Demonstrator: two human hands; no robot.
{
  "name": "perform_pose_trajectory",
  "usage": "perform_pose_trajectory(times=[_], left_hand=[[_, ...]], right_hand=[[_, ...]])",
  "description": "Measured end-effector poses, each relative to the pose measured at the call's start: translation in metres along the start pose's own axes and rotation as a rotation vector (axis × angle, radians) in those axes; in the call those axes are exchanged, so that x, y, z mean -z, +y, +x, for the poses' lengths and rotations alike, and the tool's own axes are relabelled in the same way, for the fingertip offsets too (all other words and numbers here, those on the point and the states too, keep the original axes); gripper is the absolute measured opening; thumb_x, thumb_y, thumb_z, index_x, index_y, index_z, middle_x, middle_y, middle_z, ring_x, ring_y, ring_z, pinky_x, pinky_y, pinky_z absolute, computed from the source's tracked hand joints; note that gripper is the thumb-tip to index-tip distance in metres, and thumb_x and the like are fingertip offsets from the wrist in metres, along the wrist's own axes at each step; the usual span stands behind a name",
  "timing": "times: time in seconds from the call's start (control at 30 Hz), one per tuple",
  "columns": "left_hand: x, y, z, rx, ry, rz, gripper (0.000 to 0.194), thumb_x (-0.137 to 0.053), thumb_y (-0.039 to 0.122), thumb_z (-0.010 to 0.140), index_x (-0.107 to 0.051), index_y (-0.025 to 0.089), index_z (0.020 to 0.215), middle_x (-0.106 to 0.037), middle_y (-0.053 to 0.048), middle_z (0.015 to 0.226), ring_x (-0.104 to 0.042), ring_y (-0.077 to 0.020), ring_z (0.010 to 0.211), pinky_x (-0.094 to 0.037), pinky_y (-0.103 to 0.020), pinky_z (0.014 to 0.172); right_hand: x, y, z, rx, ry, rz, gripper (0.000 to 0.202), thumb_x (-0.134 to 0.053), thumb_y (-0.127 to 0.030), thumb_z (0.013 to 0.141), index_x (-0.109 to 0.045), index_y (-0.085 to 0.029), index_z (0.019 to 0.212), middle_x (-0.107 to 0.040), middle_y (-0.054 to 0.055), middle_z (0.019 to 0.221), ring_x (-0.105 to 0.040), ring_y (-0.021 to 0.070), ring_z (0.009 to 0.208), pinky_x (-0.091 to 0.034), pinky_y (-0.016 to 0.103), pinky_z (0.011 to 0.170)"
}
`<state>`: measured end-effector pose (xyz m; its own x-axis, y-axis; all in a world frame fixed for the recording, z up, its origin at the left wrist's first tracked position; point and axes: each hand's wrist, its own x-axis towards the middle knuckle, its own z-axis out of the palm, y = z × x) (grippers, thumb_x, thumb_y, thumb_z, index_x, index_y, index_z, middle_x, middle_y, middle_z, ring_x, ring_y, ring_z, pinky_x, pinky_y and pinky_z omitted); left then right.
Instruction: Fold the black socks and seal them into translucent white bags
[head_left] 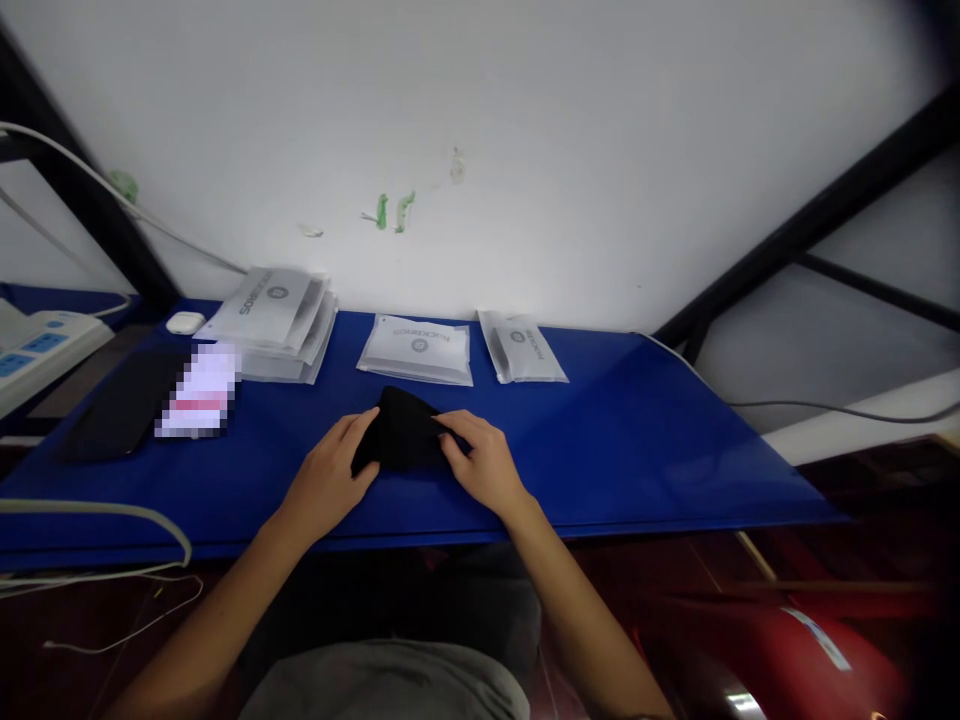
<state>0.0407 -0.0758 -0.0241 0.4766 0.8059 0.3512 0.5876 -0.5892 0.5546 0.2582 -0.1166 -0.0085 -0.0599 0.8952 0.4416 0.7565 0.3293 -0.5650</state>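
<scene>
A folded black cloth [409,430] is held between my two hands, just above the blue table near its front edge. My left hand [330,475] grips its left side, fingers behind and thumb in front. The right side is pinched by my right hand [484,460], thumb and fingers closed on it. Behind the cloth lies a white printed pouch [416,350], with a smaller pouch [523,347] to its right. A stack of similar pouches [274,320] sits at the back left.
On the left of the blue table [622,460] are a dark phone [124,405], a lit screen [199,390] and a white case [185,322]. A power strip [49,345] stands at the far left. Cables hang by the front left edge.
</scene>
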Motion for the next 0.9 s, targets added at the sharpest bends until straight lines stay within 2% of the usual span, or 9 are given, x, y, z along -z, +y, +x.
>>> perform_pose_trajectory(times=[0.1,0.17,0.27,0.33,0.4,0.5,0.63,0.8,0.9], left_hand=[[0.001,-0.001,-0.001,0.016,-0.003,-0.044,0.053,-0.048,0.016,0.082,-0.042,0.025,0.134,-0.057,-0.006,0.125,-0.056,-0.0216,0.115,-0.047,-0.040,0.099],[0.002,-0.001,-0.002,0.014,-0.001,-0.039,0.052,-0.047,0.015,0.081,-0.044,0.024,0.132,-0.058,-0.006,0.123,-0.057,-0.0219,0.113,-0.048,-0.040,0.098],[0.003,-0.001,-0.001,0.007,0.010,0.024,0.049,-0.048,0.015,0.081,-0.046,0.021,0.130,-0.061,-0.007,0.118,-0.058,-0.0233,0.109,-0.049,-0.041,0.095],[0.003,-0.001,-0.001,0.009,0.019,0.093,0.048,-0.049,0.016,0.081,-0.048,0.020,0.128,-0.062,-0.008,0.115,-0.058,-0.0249,0.107,-0.049,-0.043,0.094],[0.003,-0.001,-0.001,0.019,0.023,0.160,0.045,-0.051,0.017,0.080,-0.051,0.019,0.124,-0.064,-0.008,0.112,-0.057,-0.0266,0.104,-0.049,-0.045,0.093],[0.004,0.000,0.000,0.057,0.039,0.242,0.033,-0.052,0.019,0.080,-0.059,0.018,0.112,-0.065,-0.008,0.108,-0.057,-0.0282,0.101,-0.050,-0.046,0.087],[0.006,0.003,0.002,0.117,0.059,0.301,0.024,-0.050,0.021,0.081,-0.064,0.017,0.101,-0.066,-0.008,0.105,-0.058,-0.0278,0.099,-0.051,-0.044,0.084],[0.005,0.012,0.005,0.115,0.074,0.342,0.026,-0.046,0.016,0.082,-0.064,0.015,0.101,-0.066,-0.009,0.104,-0.059,-0.0261,0.098,-0.051,-0.040,0.082],[0.004,0.017,0.003,0.114,0.045,0.348,0.026,-0.046,0.016,0.083,-0.064,0.015,0.101,-0.067,-0.008,0.101,-0.060,-0.0259,0.096,-0.051,-0.039,0.081]], right_hand=[[0.001,-0.003,0.000,0.003,-0.013,-0.006,0.026,-0.047,-0.017,0.087,-0.066,-0.024,0.105,-0.070,0.005,0.100,-0.065,0.0200,0.093,-0.051,0.036,0.084],[0.003,-0.006,0.000,0.007,-0.026,-0.022,0.024,-0.053,-0.026,0.087,-0.064,-0.024,0.108,-0.070,0.006,0.103,-0.064,0.0217,0.096,-0.050,0.038,0.086],[0.006,-0.010,-0.001,0.031,-0.084,-0.077,0.045,-0.066,-0.042,0.079,-0.058,-0.024,0.119,-0.065,0.008,0.115,-0.060,0.0265,0.107,-0.046,0.045,0.095],[0.008,-0.010,-0.001,0.050,-0.122,-0.117,0.052,-0.069,-0.039,0.076,-0.054,-0.023,0.123,-0.062,0.009,0.121,-0.057,0.0280,0.112,-0.041,0.050,0.100],[0.008,-0.008,-0.003,0.053,-0.117,-0.138,0.049,-0.066,-0.029,0.076,-0.054,-0.023,0.123,-0.061,0.009,0.121,-0.056,0.0272,0.113,-0.040,0.049,0.102],[0.010,-0.005,-0.004,0.004,-0.051,-0.165,0.039,-0.060,-0.022,0.077,-0.057,-0.022,0.117,-0.063,0.008,0.115,-0.059,0.0258,0.107,-0.045,0.045,0.095],[0.009,-0.005,-0.005,-0.144,0.030,-0.273,0.025,-0.053,-0.025,0.084,-0.061,-0.019,0.108,-0.068,0.007,0.101,-0.063,0.0236,0.092,-0.047,0.039,0.083],[0.001,-0.016,0.003,-0.315,-0.024,-0.484,0.022,-0.050,-0.034,0.089,-0.065,-0.018,0.087,-0.069,0.006,0.081,-0.063,0.0229,0.081,-0.042,0.034,0.073],[-0.004,-0.023,0.009,-0.357,-0.053,-0.578,0.024,-0.050,-0.034,0.089,-0.064,-0.018,0.077,-0.068,0.007,0.080,-0.062,0.0235,0.082,-0.039,0.034,0.070]])
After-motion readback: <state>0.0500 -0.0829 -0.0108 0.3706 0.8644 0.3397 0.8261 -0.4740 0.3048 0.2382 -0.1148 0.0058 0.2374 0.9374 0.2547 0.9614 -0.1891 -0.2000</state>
